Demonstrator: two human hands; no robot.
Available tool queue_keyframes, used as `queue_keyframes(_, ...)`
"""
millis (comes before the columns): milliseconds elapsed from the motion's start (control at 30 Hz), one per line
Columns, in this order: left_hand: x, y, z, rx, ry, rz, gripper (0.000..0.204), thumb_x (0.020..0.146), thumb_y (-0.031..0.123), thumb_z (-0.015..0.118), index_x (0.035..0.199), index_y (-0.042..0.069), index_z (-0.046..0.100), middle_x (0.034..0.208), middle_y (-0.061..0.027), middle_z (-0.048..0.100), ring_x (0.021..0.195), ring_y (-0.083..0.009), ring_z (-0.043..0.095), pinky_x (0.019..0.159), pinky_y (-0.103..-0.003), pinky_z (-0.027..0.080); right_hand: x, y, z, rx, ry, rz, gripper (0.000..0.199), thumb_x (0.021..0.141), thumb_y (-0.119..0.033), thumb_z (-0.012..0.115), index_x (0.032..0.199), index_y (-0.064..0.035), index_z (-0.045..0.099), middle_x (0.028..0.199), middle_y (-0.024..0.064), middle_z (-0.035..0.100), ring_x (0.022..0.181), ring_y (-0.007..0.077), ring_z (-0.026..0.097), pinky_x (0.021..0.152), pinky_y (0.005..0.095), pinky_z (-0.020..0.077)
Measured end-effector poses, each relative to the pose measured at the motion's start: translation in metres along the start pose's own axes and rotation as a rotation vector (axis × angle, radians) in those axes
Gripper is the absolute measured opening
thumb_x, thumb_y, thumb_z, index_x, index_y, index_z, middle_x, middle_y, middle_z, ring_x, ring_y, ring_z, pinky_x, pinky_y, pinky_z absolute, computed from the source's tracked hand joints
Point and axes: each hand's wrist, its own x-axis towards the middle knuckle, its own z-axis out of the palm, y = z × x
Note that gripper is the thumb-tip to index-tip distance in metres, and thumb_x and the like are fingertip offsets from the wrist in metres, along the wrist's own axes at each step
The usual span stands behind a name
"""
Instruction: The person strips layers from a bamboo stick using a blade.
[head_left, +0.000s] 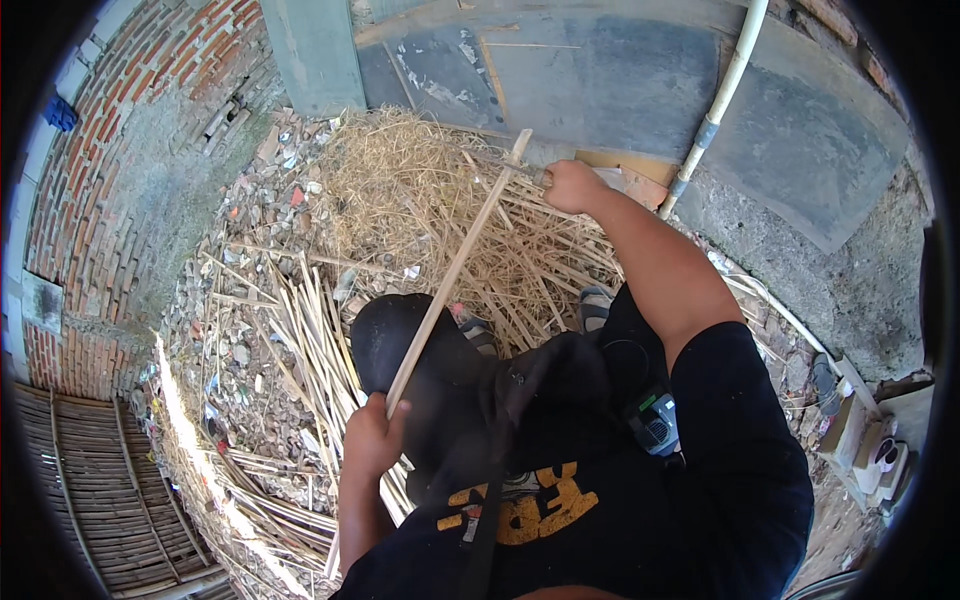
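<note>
Two hands: left (372,436) grips bamboo strip (455,270); right (572,185) clutches half-hidden blade handle (520,171).

The person's bare left hand (372,436) sits low in view, near the chest, fingers curled in a closed fist with the thumb uppermost, its forearm rising from the bottom edge. The bare right hand (572,186) is stretched far forward, arm nearly straight, also clenched, knuckles facing away.
</note>
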Motion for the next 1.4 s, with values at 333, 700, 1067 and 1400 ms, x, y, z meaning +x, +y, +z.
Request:
queue_keyframes(333, 0.003, -0.009, 0.003, -0.110, -0.033, -0.002, 0.039, 0.099, 0.035, 0.063, 0.089, -0.002, 0.057, 0.069, -0.0267, 0.063, 0.070, -0.0491, 0.065, 0.063, -0.050, 0.050, -0.069, -0.092, -0.018, -0.066, -0.132, -0.384, 0.028, 0.079, -0.017, 0.066, 0.106, -0.0157, 0.073, 0.091, 0.0156, 0.072, 0.089, 0.0368, 0.070, 0.079, 0.0493, 0.0565)
queue_keyframes(700, -0.003, -0.018, 0.011, -0.287, 0.030, -0.012, 0.036, 0.100, 0.032, 0.064, 0.086, -0.001, 0.058, 0.060, -0.0156, 0.057, 0.054, -0.0262, 0.058, 0.055, -0.040, 0.045, -0.066, -0.092, -0.014, -0.047, -0.095, -0.310, 0.027, 0.078, -0.018, 0.068, 0.104, -0.0097, 0.071, 0.092, 0.0154, 0.072, 0.092, 0.0346, 0.071, 0.080, 0.0492, 0.0566)
queue_keyframes(1067, -0.001, -0.017, 0.022, -0.312, 0.111, -0.017, 0.038, 0.102, 0.032, 0.063, 0.085, -0.001, 0.056, 0.061, -0.0184, 0.058, 0.055, -0.0304, 0.060, 0.055, -0.042, 0.046, -0.054, -0.070, -0.001, 0.228, 0.044, -0.296, 0.029, 0.076, -0.018, 0.070, 0.103, -0.0087, 0.073, 0.086, 0.0185, 0.071, 0.081, 0.0400, 0.069, 0.075, 0.0483, 0.0551)
queue_keyframes(1400, 0.001, -0.005, 0.018, -0.267, 0.123, -0.055, 0.037, 0.100, 0.032, 0.064, 0.084, -0.001, 0.057, 0.062, -0.0224, 0.059, 0.057, -0.0410, 0.062, 0.055, -0.045, 0.046, -0.010, -0.018, 0.013, 0.146, 0.139, -0.186, 0.033, 0.076, -0.020, 0.069, 0.107, -0.0092, 0.071, 0.089, 0.0183, 0.072, 0.088, 0.0392, 0.070, 0.080, 0.0487, 0.0569)
